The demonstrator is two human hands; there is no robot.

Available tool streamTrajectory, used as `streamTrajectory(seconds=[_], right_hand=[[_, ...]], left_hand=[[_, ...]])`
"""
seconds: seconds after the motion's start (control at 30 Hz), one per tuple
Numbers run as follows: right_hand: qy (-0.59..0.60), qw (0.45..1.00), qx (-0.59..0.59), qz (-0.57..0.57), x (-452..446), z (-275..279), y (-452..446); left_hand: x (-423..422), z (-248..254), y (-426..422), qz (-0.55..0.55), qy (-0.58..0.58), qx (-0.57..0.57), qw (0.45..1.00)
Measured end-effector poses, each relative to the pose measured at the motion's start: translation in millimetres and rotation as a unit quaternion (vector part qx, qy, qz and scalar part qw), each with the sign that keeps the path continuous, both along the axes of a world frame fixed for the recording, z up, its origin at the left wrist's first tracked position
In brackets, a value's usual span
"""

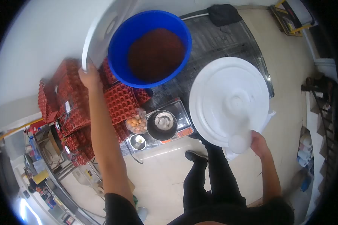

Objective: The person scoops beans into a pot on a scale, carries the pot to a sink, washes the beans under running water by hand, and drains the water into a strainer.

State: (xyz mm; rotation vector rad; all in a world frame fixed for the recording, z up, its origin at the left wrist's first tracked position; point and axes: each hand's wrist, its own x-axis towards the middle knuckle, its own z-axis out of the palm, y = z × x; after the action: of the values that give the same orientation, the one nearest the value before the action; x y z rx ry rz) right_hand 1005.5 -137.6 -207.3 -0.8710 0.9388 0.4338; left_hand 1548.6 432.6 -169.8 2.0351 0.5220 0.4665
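Note:
My left hand [89,77] is closed on the edge of a large white lid [95,41], which stands tilted up at the upper left. At the right, my right hand [260,144] grips a small rounded white scoop-like thing [239,144], blurred by motion. It is over the near rim of a big round white tub [199,108]. Inside the tub is something pale, perhaps powder; I cannot make it out clearly. A metal bowl [162,134] with white powder rests on a scale [184,132] between my arms.
A blue basin [187,41] of brown material stands on the dark table [221,45]. Stacked red egg trays [120,101] fill the left. Near the scale are a bag of eggs [136,124] and a small metal cup [138,142]. Shelves stand farther left.

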Motion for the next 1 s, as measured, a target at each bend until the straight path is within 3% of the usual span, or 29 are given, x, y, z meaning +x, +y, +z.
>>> streamTrajectory(seconds=[0.07, 0.1, 0.17, 0.23, 0.27, 0.3, 0.37, 0.4, 0.6, 0.7, 0.77, 0.9, 1.0], right_hand=[[-0.067, 0.995, -0.055, 0.057, 32, 4, 9], [-0.114, 0.969, -0.161, 0.147, 53, 13, 18], [-0.200, 0.855, -0.363, 0.311, 100, 42, 40], [-0.237, 0.757, -0.494, 0.356, 137, 61, 57], [-0.255, 0.699, -0.554, 0.373, 153, 66, 62], [-0.254, 0.701, -0.557, 0.366, 166, 67, 66], [-0.248, 0.705, -0.561, 0.357, 190, 66, 72], [-0.244, 0.722, -0.551, 0.340, 200, 67, 77], [-0.269, 0.712, -0.562, 0.325, 228, 14, 101], [-0.275, 0.733, -0.533, 0.321, 235, -14, 118], [-0.248, 0.782, -0.484, 0.304, 241, -18, 131], [-0.227, 0.836, -0.416, 0.275, 259, -30, 155], [-0.279, 0.833, -0.407, 0.249, 270, -59, 161]], left_hand=[[3, -19, 12, 0.048, 0.069, 0.117, 0.990], [-11, -9, -5, 0.063, 0.159, 0.270, 0.948], [-27, -3, -28, 0.086, 0.224, 0.359, 0.902], [-26, -34, -19, 0.058, 0.120, 0.364, 0.922], [-27, -45, -20, 0.057, 0.091, 0.411, 0.905], [-25, -53, -18, 0.059, 0.116, 0.461, 0.878], [-28, -73, -18, 0.085, 0.085, 0.410, 0.904], [-27, -79, -17, 0.092, 0.137, 0.358, 0.919], [-50, -129, -17, 0.087, 0.174, 0.335, 0.922], [-56, -156, -22, 0.077, 0.166, 0.351, 0.918], [-63, -170, -26, 0.094, 0.153, 0.364, 0.914], [-66, -184, -23, 0.090, 0.132, 0.289, 0.944], [-63, -181, -20, 0.100, 0.154, 0.222, 0.958]])
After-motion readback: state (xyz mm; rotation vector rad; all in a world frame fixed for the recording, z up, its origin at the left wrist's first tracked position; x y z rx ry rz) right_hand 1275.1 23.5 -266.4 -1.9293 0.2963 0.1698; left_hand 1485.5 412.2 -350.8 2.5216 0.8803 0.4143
